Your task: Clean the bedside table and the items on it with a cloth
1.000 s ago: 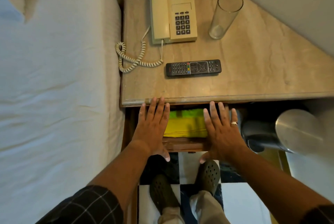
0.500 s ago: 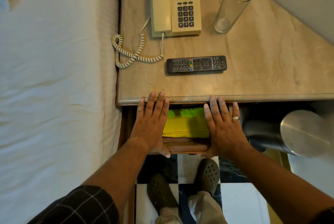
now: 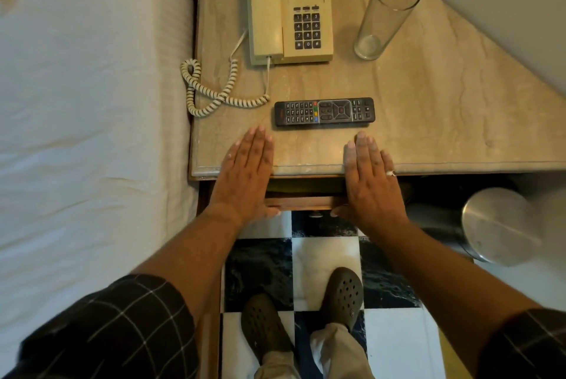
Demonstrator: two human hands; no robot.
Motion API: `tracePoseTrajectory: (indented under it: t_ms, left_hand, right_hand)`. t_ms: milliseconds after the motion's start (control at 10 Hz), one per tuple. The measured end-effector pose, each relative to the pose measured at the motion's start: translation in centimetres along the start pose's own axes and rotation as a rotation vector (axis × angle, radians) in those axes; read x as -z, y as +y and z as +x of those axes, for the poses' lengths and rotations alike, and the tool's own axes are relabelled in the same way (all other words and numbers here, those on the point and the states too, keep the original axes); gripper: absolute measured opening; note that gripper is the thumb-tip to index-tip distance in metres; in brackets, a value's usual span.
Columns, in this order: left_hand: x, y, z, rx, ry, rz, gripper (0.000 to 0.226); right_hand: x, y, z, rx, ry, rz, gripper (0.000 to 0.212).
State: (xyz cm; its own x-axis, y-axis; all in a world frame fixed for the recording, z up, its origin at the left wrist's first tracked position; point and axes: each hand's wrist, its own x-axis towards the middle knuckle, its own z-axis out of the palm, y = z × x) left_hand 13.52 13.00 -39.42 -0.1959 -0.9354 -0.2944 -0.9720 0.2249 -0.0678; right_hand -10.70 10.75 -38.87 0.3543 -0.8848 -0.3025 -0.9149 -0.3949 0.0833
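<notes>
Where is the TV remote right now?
Head view: the remote lies flat on the bedside table near its front edge, below the telephone, just beyond both hands' fingertips.

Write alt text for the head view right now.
Both hands, left hand and right hand, lie flat and open over the front edge of the bedside table, above a nearly shut drawer. Behind them: remote, telephone, glass.

The scene is lit softly and warmly from above, without harsh glare. Short, faint shadows are cast under the remote (image 3: 324, 112) just beyond the hands and beside the glass (image 3: 386, 14) farther off. Deep shade is seen under the table edge. To the right of the right hand (image 3: 372, 182), the steel bin (image 3: 502, 225) is smeared by blur. Straight lines are bowed toward the edges.
</notes>
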Motion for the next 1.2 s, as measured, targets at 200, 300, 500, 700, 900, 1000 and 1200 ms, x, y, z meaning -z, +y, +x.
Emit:
tracePoseTrajectory:
  t_ms: [200, 300, 500, 700, 900, 1000, 1200]
  left_hand:
    - [-0.6, 0.0, 0.3, -0.001, 0.05, -0.041, 0.126]
    - [-1.0, 0.2, 0.8, 0.04, 0.097, -0.035, 0.113]
    - [-2.0, 1.4, 1.2, 0.117, 0.206, -0.026, 0.087]
    - [0.9, 0.8, -0.1, 0.14, -0.054, -0.159, 0.12]
    - [12.9, -2.9, -5.5, 0.252, 0.015, -0.224, 0.121]
    - [20.4, -5.4, -7.4, 0.294, 0.113, -0.188, 0.123]
    - [38.7, -9.9, -10.5, 0.289, 0.455, -0.024, 0.129]
  right_hand:
    - [-0.3, -0.4, 0.2, -0.021, 0.029, -0.019, 0.112]
    - [-0.7, -1.1, 0.8, -0.094, 0.131, -0.012, 0.089]
    - [-2.4, -2.9, 1.5, -0.198, 0.294, 0.042, 0.064]
    - [0.4, -1.4, 0.4, -0.096, 0.036, 0.052, 0.103]
    - [13.3, 1.4, -2.6, -0.071, 0.065, 0.036, 0.112]
    - [21.6, 3.2, -3.8, -0.076, 0.171, 0.011, 0.112]
    - [41.9, 6.5, -5.6, -0.113, 0.506, -0.059, 0.118]
